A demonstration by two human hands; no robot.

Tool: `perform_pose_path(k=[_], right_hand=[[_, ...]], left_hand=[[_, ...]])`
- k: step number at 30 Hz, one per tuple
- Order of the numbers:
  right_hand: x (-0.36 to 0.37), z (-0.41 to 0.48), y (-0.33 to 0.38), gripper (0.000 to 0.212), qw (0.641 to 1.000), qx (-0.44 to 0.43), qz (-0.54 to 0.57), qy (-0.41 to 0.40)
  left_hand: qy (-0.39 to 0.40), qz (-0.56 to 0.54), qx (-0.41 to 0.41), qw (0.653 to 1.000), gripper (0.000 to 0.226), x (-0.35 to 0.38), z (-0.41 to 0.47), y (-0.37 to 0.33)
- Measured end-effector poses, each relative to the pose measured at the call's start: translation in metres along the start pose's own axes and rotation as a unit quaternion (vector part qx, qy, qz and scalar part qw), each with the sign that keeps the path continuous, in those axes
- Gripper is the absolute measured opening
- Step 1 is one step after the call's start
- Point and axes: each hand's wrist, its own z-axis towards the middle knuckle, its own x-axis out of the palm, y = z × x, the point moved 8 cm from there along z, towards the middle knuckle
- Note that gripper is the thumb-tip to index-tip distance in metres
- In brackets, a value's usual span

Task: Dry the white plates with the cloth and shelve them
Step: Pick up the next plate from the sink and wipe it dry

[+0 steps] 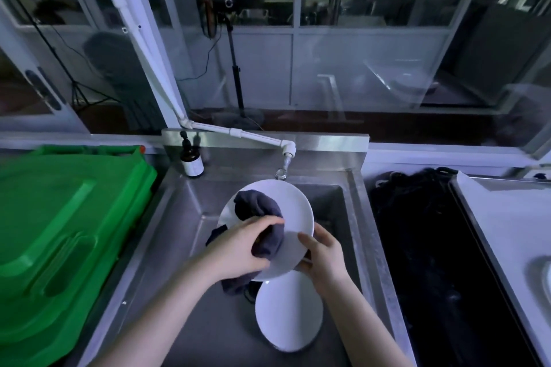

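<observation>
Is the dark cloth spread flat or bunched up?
Bunched up: the dark cloth sits crumpled under the left hand on the held plate.

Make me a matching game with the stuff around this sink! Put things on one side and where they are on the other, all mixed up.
Things:
1. dark cloth
2. brown bottle
3. green bin lid
4. second white plate

Places:
A. on the sink ledge, left of the tap
B. lying down in the sink basin, below the hands
C. pressed on the held plate by the left hand
D. left of the sink

Pairs: 1-C, 2-A, 3-D, 4-B

The right hand grips the held plate's edge.
</observation>
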Motion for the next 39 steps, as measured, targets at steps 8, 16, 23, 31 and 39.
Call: perform_pose_path(k=[8,16,23,31,39], right_hand=[[0.045,0.005,0.002,0.021,0.998,-0.009,0.046,-0.044],[0.066,0.012,-0.004,0.025,0.995,-0.025,0.002,-0.094],[0.08,0.017,-0.01,0.025,0.995,-0.024,0.015,-0.094],[0.052,0.011,-0.003,0.025,0.996,-0.033,0.021,-0.08],[0.049,0.004,0.02,0.028,0.998,-0.058,0.002,-0.007]], left_hand=[[-0.265,-0.114,-0.024,0.957,0.071,-0.054,-0.007,0.021],[-0.403,-0.121,-0.11,0.901,0.066,-0.156,-0.014,0.098],[-0.058,0.004,0.127,0.99,0.063,-0.071,0.008,0.041],[-0.222,0.028,0.032,0.974,0.04,-0.089,0.002,0.076],[-0.093,0.171,0.206,0.959,0.054,-0.016,0.0,0.003]])
